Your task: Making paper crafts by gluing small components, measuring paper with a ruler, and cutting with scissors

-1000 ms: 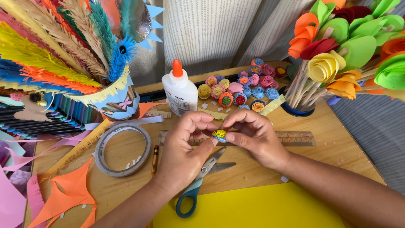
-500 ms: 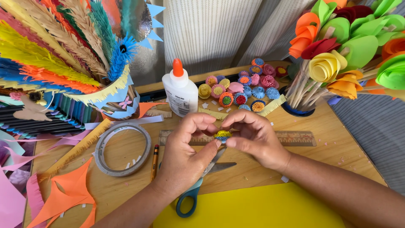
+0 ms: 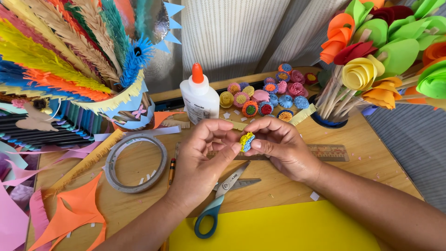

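Above the middle of the wooden desk (image 3: 362, 153), a small quilled paper flower (image 3: 246, 141), yellow at the fringe and blue at the core, was pinched between the two hands. The left hand (image 3: 204, 155) was closed on it from the left, thumb and forefinger tips pressed to its edge; the right hand (image 3: 281, 146) was closed on it from the right, with the thumb set against its blue side. The flower was held on edge, its flat disc turned roughly upright and tilted a little, so that its short axis ran between the two hands and neither hand was noticeably nearer than the other. It was kept clear of the desk surface, just above a wooden ruler (image 3: 327, 152) laid across the desk.

Below the hands, a pair of scissors (image 3: 222, 197) with teal handles was seen lying open-bladed beside a yellow sheet (image 3: 278, 227) at the near edge. A roll of tape (image 3: 135, 162) and a pencil (image 3: 171, 171) lay to the left. Toward the far edge stood a white glue bottle (image 3: 200, 95) with an orange cap, and next to it a cluster of finished quilled flowers (image 3: 267, 95). A vase of paper roses (image 3: 362, 69) was placed at the far right corner.
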